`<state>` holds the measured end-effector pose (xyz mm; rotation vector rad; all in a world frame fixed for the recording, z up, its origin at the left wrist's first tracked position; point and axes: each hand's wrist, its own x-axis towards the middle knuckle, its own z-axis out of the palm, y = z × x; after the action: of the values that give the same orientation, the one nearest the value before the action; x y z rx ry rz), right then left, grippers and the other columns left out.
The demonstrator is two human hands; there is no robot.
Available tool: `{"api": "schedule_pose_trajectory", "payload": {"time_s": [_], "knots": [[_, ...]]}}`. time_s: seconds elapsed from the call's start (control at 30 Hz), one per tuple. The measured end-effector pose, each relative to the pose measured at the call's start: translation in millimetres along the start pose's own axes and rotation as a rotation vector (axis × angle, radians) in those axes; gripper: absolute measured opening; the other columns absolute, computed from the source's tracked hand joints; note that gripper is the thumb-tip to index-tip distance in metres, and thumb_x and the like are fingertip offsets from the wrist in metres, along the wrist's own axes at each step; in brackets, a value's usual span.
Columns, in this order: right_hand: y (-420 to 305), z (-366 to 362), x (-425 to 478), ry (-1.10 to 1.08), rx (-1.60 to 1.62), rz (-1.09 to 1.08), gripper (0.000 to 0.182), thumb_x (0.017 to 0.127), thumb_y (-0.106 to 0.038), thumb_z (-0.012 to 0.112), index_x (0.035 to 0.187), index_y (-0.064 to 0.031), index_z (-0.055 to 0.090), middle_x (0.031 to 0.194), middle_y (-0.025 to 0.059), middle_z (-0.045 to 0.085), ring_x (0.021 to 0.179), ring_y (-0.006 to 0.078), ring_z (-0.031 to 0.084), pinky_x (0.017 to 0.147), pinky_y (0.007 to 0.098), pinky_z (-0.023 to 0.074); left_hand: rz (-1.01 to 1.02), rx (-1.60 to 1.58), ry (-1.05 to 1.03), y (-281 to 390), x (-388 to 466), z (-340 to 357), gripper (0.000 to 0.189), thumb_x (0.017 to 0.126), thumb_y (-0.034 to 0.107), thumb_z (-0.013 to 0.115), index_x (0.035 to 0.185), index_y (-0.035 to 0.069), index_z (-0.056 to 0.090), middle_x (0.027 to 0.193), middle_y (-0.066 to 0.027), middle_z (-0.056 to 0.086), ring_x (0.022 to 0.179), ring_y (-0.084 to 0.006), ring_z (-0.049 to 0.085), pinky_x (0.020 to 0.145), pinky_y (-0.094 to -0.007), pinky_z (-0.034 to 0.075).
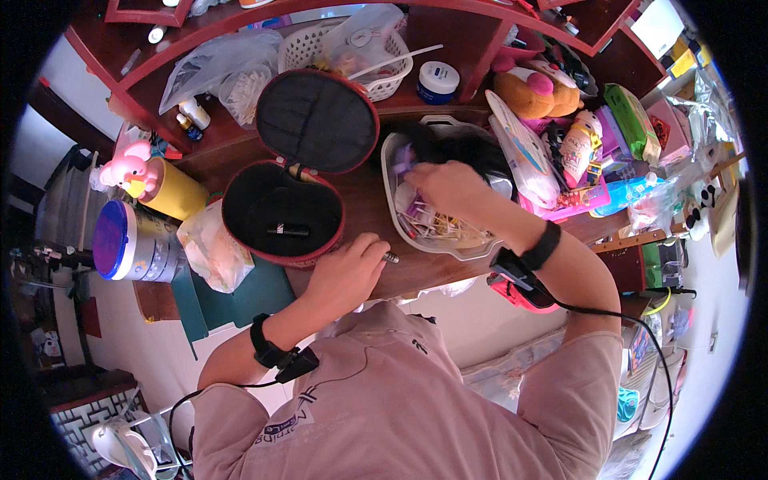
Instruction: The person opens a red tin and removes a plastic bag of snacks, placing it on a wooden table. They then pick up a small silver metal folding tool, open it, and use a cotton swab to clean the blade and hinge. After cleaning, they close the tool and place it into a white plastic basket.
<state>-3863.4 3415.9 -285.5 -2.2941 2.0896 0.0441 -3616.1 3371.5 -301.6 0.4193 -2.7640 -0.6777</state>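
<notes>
My left hand [349, 271] rests at the desk's front edge, closed around a small dark cylindrical item [390, 257] whose end sticks out past the fingers. Beside it lies an unzipped round case [283, 210] with red trim and black lining; a small black tube [288, 230] is inside and its lid [318, 120] stands raised behind. My right hand [447, 186] reaches into a pale plastic basin [393, 210], its fingertips at a purple item [404, 159]; whether they grip it is unclear. Cotton swabs [456, 225] and a black hair-like bundle [462, 150] share the basin.
Behind are a white perforated basket [300, 48], a blue jar with white lid [438, 81] and a tub of cotton swabs [246, 93]. Left stand a tissue pack [217, 249], a yellow canister [180, 189] and a blue-lidded tub [141, 240]. A pink basket [576, 207] holds items at right.
</notes>
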Motion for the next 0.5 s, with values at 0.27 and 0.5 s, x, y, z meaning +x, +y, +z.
{"api": "schedule_pose_trajectory", "payload": {"time_s": [0.27, 0.5], "knots": [[30.6, -39.1, -25.2, 0.232, 0.524, 0.282, 0.028, 0.077, -0.011, 0.057, 0.104, -0.0035, 0.063, 0.092, 0.0167, 0.065, 0.08, 0.0322, 0.062, 0.074, 0.0376, 0.049, 0.046, -0.067, 0.069, 1.4, -1.8, -7.6, 0.021, 0.082, 0.016, 0.058, 0.103, 0.01, 0.057, 0.104, -0.0057, 0.055, 0.083, -0.0261, 0.061, 0.064, -0.0352, 0.051], [32.6, -29.2, -20.4, 0.322, 0.244, 0.139, 0.019, 0.078, -0.013, 0.055, 0.092, -0.0052, 0.065, 0.088, 0.0164, 0.063, 0.083, 0.0306, 0.061, 0.071, 0.0391, 0.0474, 0.135, -0.113, 0.121, 6.8, 8.9, -12.8, 0.019, 0.082, 0.011, 0.058, 0.1, 0.008, 0.058, 0.102, -0.0068, 0.056, 0.083, -0.0261, 0.06, 0.065, -0.0347, 0.051]]}}
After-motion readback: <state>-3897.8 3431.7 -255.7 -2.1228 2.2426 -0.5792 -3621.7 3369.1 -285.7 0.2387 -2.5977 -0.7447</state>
